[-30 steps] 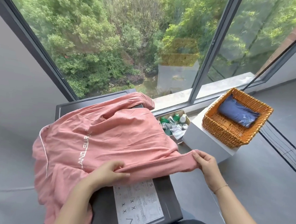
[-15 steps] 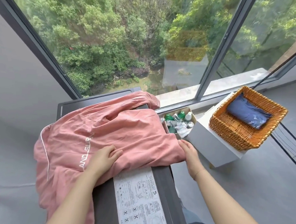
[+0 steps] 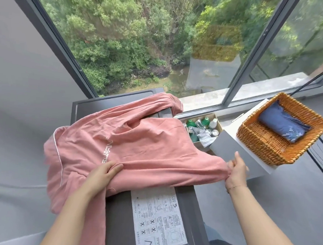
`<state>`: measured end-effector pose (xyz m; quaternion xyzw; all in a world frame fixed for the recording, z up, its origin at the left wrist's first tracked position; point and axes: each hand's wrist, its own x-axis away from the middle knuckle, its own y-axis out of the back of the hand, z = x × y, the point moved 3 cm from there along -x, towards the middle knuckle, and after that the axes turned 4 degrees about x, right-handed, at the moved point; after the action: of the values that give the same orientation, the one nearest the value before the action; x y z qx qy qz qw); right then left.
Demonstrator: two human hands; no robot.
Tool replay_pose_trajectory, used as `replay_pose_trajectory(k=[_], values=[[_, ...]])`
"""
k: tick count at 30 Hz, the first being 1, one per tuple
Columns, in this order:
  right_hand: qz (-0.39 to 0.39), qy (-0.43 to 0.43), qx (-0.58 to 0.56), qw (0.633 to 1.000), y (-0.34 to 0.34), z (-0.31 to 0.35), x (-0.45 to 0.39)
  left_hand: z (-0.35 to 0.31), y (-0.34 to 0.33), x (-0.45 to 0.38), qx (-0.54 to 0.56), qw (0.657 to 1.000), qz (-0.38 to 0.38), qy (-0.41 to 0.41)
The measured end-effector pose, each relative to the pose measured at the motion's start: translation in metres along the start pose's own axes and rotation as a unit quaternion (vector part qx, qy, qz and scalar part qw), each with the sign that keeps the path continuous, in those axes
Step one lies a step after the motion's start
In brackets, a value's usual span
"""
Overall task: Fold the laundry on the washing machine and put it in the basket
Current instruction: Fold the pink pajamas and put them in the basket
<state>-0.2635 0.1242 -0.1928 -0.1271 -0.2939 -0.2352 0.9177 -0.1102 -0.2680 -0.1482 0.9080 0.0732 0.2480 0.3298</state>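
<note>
- Here the two hands are well apart, each with pink cloth in it.
- The left hand (image 3: 105,172) has its fingers curled over a bunched fold of the pink shirt (image 3: 137,145), near the white lettering printed across it.
- The right hand (image 3: 236,173) pinches the shirt's outer edge at the right, out past the side of the washing machine (image 3: 182,213); its fingers point upward and the cloth gathers to a point against the palm.
- Between the hands the fabric runs in one taut ridge across the near part of the machine's top.
- The rest of the shirt lies rumpled over the dark top, one part reaching toward the window (image 3: 161,38) and another hanging off the left edge, where thin white piping shows.
- A white instruction sticker (image 3: 159,223) with drawings and crosses sits on the bare dark top, just nearer than the shirt.
- To the right of the machine, by the sill, stands an open cardboard box (image 3: 203,130) of green and white bottles.
- Just beside it is a white box (image 3: 230,146), and on that rests the wicker basket (image 3: 264,144).
- Inside the basket, toward its far side, lies a folded blue garment (image 3: 282,126).
- Trees fill the view beyond the glass.
</note>
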Motion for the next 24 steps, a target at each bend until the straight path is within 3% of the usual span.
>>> replay_pose_trajectory(k=[3,5,7,10,12,14,16,18,20,22,24], values=[[-0.065,0.054,0.080,0.993,0.012,0.013,-0.007,0.000,0.003,-0.001,0.004,1.000,0.016,0.020],[-0.050,0.075,0.164,0.982,0.011,0.010,-0.003,-0.005,0.000,-0.002,-0.089,0.996,0.023,-0.015],[-0.018,0.097,0.224,0.969,0.004,0.000,0.008,-0.013,-0.008,0.001,-0.093,0.995,0.030,-0.029],[0.086,0.184,0.325,0.924,-0.021,-0.009,0.036,-0.019,-0.019,0.006,-0.073,0.996,0.027,-0.046],[0.200,0.241,0.398,0.862,-0.040,-0.009,0.053,-0.017,-0.021,0.008,-0.013,0.999,0.031,-0.040],[0.308,0.221,0.457,0.805,-0.052,-0.010,0.062,-0.014,-0.019,0.011,0.054,0.997,0.041,-0.032],[0.355,0.160,0.489,0.780,-0.052,-0.008,0.061,-0.015,-0.016,0.013,0.097,0.993,0.054,-0.037],[0.359,0.129,0.527,0.759,-0.045,-0.002,0.057,-0.018,-0.015,0.016,0.133,0.989,0.059,-0.035],[0.379,0.120,0.575,0.715,-0.038,0.003,0.054,-0.020,-0.014,0.018,0.171,0.983,0.061,-0.028],[0.358,0.170,0.589,0.704,-0.038,0.013,0.049,-0.021,-0.014,0.018,0.158,0.985,0.062,-0.024],[0.268,0.283,0.595,0.703,-0.045,0.032,0.042,-0.020,-0.013,0.016,0.102,0.994,0.035,-0.016]])
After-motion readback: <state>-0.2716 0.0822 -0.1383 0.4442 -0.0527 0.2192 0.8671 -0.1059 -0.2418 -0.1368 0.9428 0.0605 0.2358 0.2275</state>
